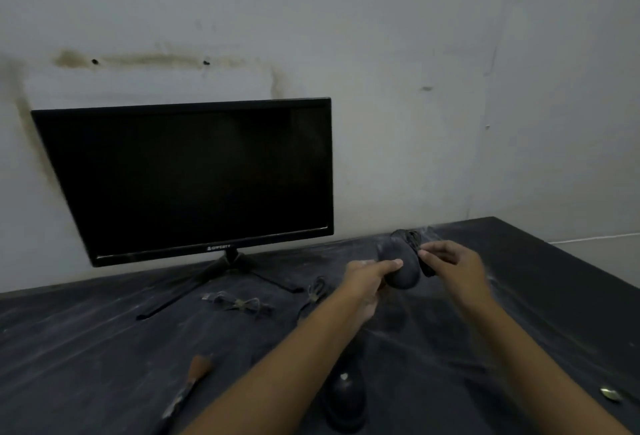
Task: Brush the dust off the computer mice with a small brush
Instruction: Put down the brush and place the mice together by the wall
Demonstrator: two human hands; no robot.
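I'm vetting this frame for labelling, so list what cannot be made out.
Head view only.
Underside of the held mouse: covered by the left hand.
Its cable bundle, pinched by the right hand: blurred, dark.
Second mouse on the table: dim, details lost.
Brush: blurred bristles.
Shiny object near the right edge: too small to identify.

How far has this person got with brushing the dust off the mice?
No brushing looks done: the brush lies unheld on the dusty table. In hand: the left hand grips one mouse while the right hand pinches its bundled cable. Left: pick up the brush, clean this mouse, then the second mouse lying near the bottom edge.
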